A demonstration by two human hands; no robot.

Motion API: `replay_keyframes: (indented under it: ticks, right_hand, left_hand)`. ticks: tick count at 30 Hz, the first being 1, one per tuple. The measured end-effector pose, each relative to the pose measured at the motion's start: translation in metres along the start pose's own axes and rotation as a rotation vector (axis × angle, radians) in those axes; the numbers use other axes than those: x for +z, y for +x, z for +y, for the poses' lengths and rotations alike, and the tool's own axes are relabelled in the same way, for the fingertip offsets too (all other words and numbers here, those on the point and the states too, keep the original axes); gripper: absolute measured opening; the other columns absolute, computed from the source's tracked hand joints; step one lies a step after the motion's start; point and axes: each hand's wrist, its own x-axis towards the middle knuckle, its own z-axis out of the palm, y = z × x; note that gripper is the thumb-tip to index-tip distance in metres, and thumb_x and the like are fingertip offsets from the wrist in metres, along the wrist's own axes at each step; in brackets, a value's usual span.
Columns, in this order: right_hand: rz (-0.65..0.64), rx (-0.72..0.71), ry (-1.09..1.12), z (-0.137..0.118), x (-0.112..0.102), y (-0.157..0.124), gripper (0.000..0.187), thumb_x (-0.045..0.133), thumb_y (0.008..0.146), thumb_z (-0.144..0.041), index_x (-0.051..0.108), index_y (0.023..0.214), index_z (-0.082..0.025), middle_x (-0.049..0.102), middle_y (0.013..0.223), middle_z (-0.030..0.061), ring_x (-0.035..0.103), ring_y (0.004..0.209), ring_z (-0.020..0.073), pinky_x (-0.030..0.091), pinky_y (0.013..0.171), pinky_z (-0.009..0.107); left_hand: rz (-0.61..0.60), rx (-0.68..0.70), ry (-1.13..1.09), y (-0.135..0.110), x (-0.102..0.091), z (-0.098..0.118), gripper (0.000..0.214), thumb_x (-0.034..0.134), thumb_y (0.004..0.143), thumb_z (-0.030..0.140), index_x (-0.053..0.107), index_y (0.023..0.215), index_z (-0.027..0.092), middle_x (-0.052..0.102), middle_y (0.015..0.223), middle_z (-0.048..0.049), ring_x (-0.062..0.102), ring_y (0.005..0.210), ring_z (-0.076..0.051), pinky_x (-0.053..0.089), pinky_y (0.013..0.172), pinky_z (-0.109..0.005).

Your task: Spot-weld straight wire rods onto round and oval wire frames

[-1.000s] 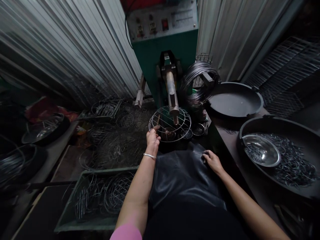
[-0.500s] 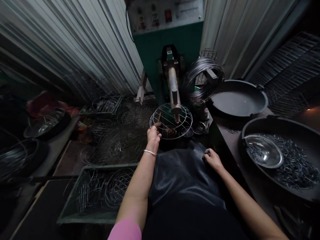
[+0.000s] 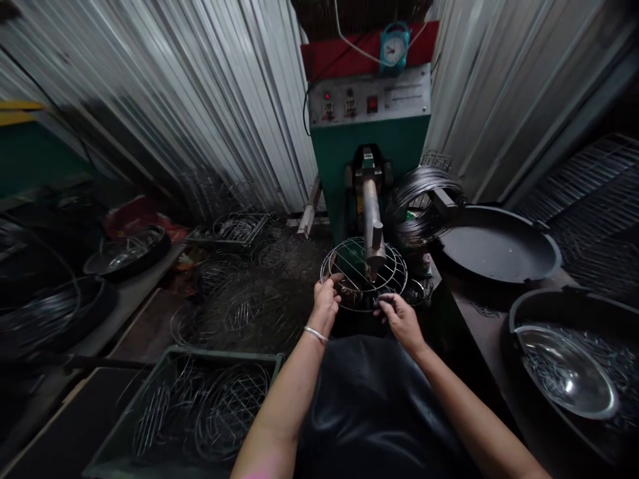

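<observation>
Just ahead, round wire rack (image 3: 356, 269), rim in curled left hand (image 3: 326, 301), right hand (image 3: 401, 320) at near edge, grip unclear.

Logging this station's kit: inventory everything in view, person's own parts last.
machine: 1, green, red-topped, back centre
rod: 1, metallic, machine front
rack: 1, silvery, by rod tip
clock: 1, teal, machine top
coil: 1, grey, right of rod
pans: several, dark, right and left
bowl: 1, silvery, nearer right pan
crate: 1, green, front left
wire parts: many, grey, crate and bowl
grids: several, grey, far right
wall: 1, grey, behind machine
apron: 1, black, bottom centre
left hand: 1, bare, silvery bangle, on rack's left rim
right hand: 1, bare, at rack's near rim
</observation>
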Motion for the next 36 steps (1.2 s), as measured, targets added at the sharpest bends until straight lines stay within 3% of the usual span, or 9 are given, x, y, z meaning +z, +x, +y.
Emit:
replay_keyframes:
  ticks: [6,13,20,28,36]
  right_hand:
    - [0.004,0.047,-0.086,0.016,0.010,0.012,0.031,0.055,0.077,-0.047,0.057,0.086,-0.017,0.066,0.075,0.0057,0.061,0.055,0.0145,0.041,0.041,0.022]
    - [0.003,0.014,-0.080,0.006,0.013,0.016,0.030,0.053,0.078,-0.045,0.057,0.085,-0.017,0.066,0.074,0.0053,0.060,0.055,0.0133,0.043,0.043,0.021]
    - [-0.004,-0.001,-0.077,0.005,0.014,0.017,0.030,0.052,0.079,-0.046,0.057,0.084,-0.017,0.065,0.073,0.0041,0.059,0.054,0.0121,0.045,0.047,0.022]
    - [-0.005,-0.010,-0.085,0.006,0.011,0.025,0.030,0.054,0.078,-0.046,0.057,0.083,-0.017,0.065,0.073,0.0033,0.060,0.055,0.0121,0.046,0.050,0.023]
    - [0.005,0.027,-0.059,0.001,0.010,0.030,0.029,0.055,0.077,-0.046,0.056,0.083,-0.018,0.064,0.071,0.0017,0.058,0.053,0.0112,0.046,0.049,0.023]
  left_hand:
    - [0.031,0.038,-0.038,0.004,-0.004,0.005,0.037,0.066,0.048,0.017,0.041,0.076,0.020,0.040,0.053,0.0109,0.024,0.036,0.000,0.011,0.035,-0.015]
    - [0.038,0.037,-0.042,0.008,-0.007,0.003,0.036,0.068,0.050,0.017,0.041,0.073,0.019,0.038,0.053,0.0107,0.024,0.037,0.000,0.011,0.035,-0.015]
    - [0.036,0.011,0.015,0.013,-0.008,0.002,0.021,0.067,0.054,0.020,0.052,0.067,0.015,0.030,0.048,0.0109,0.023,0.036,0.000,0.012,0.035,-0.016]
    - [0.070,-0.037,0.005,0.016,-0.001,0.004,0.028,0.067,0.051,0.017,0.039,0.055,0.018,0.025,0.044,0.0117,0.019,0.035,0.000,0.012,0.035,-0.016]
    - [0.055,-0.066,0.028,0.015,0.002,0.006,0.009,0.060,0.056,0.016,0.058,0.065,0.013,0.021,0.041,0.0121,0.017,0.034,-0.001,0.011,0.035,-0.016]
